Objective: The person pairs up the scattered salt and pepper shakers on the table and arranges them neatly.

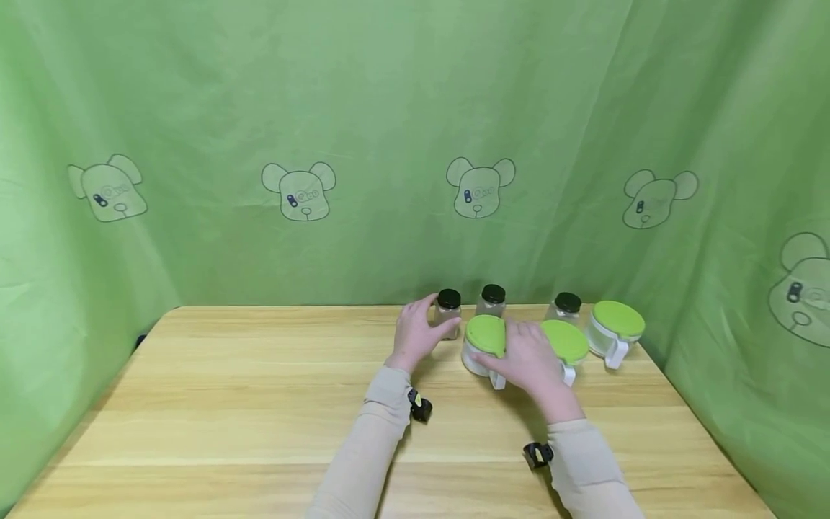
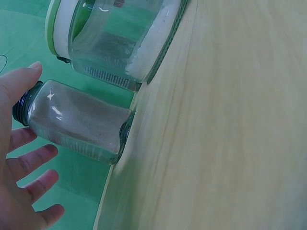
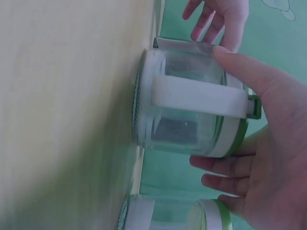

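Note:
In the head view my left hand (image 1: 415, 333) is at a small square glass jar (image 1: 447, 323) with a black lid. The left wrist view shows its thumb by the lid of this jar (image 2: 79, 120), with the other fingers spread loosely below. A brownish content fills much of it. My right hand (image 1: 530, 360) holds a round glass seasoning jar (image 1: 476, 358) with a green lid and white handle. Seen from the right wrist, thumb and fingers lie on opposite sides of that jar (image 3: 177, 129) near its lid. It stands upright on the table, right of the black-lidded jar.
Two more black-lidded jars, one in the middle (image 1: 493, 299) and one farther right (image 1: 565, 306), stand along the back. Two other green-lidded jars, a nearer one (image 1: 565, 340) and a right-hand one (image 1: 617, 321), are beside them. Green curtain (image 1: 389, 108) surrounds the wooden table (image 1: 259, 404).

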`<state>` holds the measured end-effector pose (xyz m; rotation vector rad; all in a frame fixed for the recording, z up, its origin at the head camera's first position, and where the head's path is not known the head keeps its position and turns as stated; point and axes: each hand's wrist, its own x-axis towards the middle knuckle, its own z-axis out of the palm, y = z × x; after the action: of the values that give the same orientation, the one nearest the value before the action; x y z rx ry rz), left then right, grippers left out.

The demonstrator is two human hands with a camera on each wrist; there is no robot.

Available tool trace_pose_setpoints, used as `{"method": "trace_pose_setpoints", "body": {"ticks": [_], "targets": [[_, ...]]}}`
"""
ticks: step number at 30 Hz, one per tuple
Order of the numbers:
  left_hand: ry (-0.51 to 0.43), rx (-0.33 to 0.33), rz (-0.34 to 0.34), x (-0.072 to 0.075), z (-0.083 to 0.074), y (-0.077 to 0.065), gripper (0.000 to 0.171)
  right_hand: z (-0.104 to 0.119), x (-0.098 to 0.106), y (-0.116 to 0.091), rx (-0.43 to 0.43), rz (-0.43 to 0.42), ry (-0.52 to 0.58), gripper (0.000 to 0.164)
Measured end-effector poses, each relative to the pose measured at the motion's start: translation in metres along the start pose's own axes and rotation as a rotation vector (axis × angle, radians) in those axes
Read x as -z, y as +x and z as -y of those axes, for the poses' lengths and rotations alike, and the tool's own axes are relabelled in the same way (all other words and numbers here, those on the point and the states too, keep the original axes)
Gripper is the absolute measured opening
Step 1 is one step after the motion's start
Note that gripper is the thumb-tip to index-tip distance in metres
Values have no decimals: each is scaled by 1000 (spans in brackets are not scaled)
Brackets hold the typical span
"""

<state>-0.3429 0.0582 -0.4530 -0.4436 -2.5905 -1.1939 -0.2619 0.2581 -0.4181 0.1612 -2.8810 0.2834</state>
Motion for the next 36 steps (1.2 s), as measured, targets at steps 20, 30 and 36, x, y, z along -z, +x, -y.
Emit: {"method": "trace_pose_setpoints", "body": {"ticks": [20,30,36], "targets": [[-134,86,-25,-8,4,8,62,10,-7,4,-97,-25,31,101],[-140,76,-55,-8,5,8,56,11,-5,4,-132,24,55,107],[-116,63,-64,-7,3,7,56,10,-4,5,-142,27,68,108]]}}
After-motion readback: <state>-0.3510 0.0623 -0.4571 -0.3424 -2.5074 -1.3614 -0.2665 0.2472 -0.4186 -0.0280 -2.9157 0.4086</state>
